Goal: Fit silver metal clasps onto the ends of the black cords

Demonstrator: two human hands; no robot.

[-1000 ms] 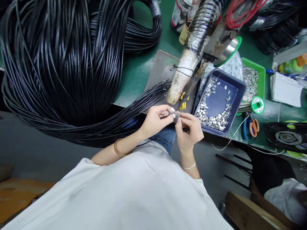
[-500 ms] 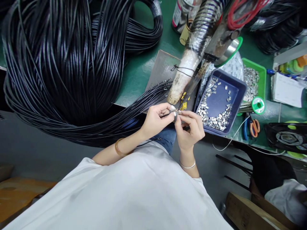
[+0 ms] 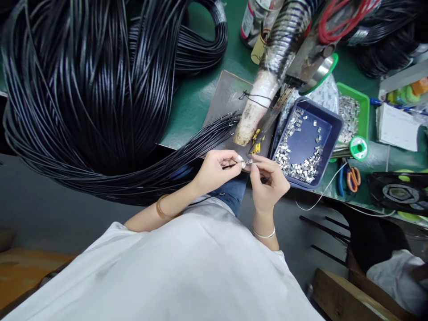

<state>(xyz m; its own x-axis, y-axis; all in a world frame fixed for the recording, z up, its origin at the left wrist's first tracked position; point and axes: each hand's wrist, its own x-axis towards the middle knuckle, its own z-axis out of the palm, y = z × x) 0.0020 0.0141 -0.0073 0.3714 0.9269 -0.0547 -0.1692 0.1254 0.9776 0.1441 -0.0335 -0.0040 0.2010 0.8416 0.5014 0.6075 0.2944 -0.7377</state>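
My left hand (image 3: 217,169) pinches a black cable (image 3: 230,166) near its end, and a white covering shows on a fingertip. At the cable's end, between my two hands, is a small silver metal connector (image 3: 248,162). The thumb and forefinger of my right hand (image 3: 269,180) are closed at the connector's other side. Just above the fingertips is the tip of a soldering iron (image 3: 264,125), slanting down from a stand. Beside my left hand lies a bundle of black cables (image 3: 207,138), their ends on a grey board (image 3: 224,93).
A blue tray (image 3: 329,118) of small metal connectors stands right of my hands, with a green tray (image 3: 366,107) behind. A taped duct hose (image 3: 256,102) hangs over the board. Pliers (image 3: 352,178), a solder spool (image 3: 358,148) and a fan (image 3: 401,192) lie rightward. Large cable coils (image 3: 90,89) fill the left.
My right hand has shifted slightly right and down, its fingertips now a little farther from the left hand's. My left hand has dropped slightly and still pinches the cable.
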